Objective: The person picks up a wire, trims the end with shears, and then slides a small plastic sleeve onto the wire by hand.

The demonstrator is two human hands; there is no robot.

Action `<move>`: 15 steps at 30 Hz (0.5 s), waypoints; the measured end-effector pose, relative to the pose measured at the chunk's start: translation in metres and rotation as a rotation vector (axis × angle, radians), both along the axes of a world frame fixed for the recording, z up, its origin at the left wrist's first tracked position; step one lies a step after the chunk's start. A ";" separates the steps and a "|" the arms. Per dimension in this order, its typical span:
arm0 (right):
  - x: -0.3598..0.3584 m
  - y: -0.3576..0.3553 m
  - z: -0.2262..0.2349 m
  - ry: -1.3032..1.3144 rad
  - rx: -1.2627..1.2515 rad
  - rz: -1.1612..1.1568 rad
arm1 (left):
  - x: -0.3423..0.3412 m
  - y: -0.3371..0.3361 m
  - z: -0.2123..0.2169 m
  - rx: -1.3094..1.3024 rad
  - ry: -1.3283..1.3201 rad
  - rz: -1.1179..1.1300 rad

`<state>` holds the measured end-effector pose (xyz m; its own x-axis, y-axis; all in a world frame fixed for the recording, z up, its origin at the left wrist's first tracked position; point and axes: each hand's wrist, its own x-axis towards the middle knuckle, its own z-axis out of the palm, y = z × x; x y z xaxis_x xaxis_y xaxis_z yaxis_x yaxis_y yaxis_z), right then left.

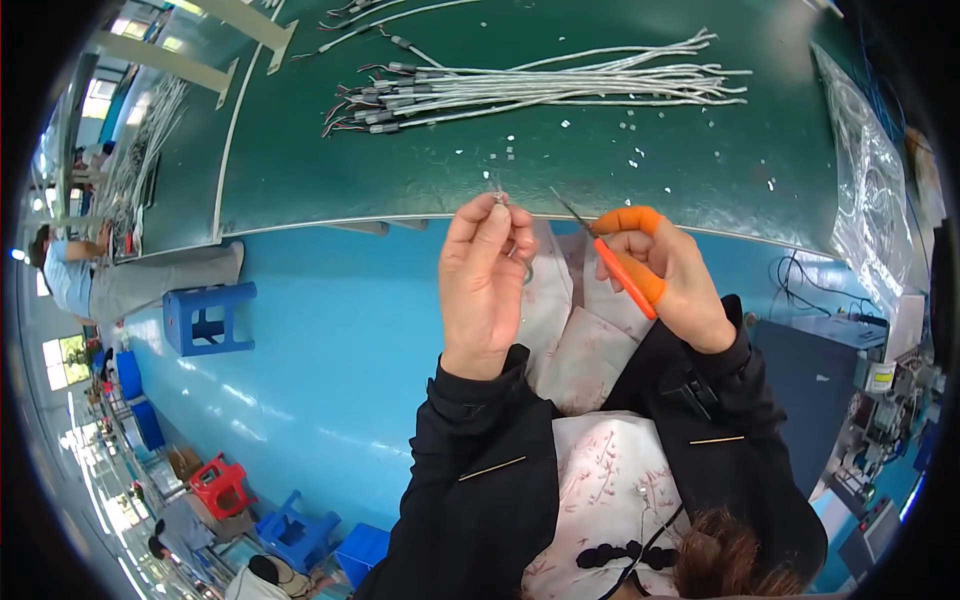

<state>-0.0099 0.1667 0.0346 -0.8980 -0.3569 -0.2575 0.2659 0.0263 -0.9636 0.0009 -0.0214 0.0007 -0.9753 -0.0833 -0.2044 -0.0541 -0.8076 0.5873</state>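
Note:
Above the table's near edge, my left hand [482, 285] pinches a thin cable end between thumb and fingertips. Its stripped wire tip [498, 190] pokes up past the fingers, and a short bend of grey cable [529, 272] shows beside the palm. My right hand [680, 270], with orange covers on thumb and forefinger, is closed round a slim orange-handled tool [627, 280]. The tool's thin dark point slants up and left toward the left hand, apart from the wire. Whether it has one blade or two is too small to tell.
A bundle of white cables [540, 88] with grey sleeves and bared wires lies on the green table [300, 170]. Small white scraps [633, 160] are scattered nearby. A clear plastic bag [868, 150] lies at the right. Blue stool [208, 318] and another person [75, 275] at left.

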 end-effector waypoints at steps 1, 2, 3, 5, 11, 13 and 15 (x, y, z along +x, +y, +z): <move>0.000 -0.002 0.002 0.002 0.040 0.008 | 0.002 0.000 0.001 -0.007 -0.002 0.003; 0.000 -0.004 0.005 -0.003 0.039 -0.002 | 0.003 0.000 0.001 -0.014 -0.003 0.005; -0.002 -0.006 0.009 0.089 0.142 0.020 | 0.003 0.001 0.002 -0.015 -0.008 -0.006; -0.005 -0.010 0.015 0.274 0.345 0.077 | 0.006 0.000 0.002 -0.029 -0.006 0.011; -0.011 -0.013 0.019 0.477 0.554 0.102 | 0.007 0.000 0.003 -0.067 -0.021 0.018; -0.011 -0.013 0.019 0.564 0.574 0.073 | 0.007 0.001 0.005 -0.079 -0.024 0.020; -0.012 -0.014 0.020 0.585 0.592 0.069 | 0.007 0.002 0.004 -0.084 -0.026 0.016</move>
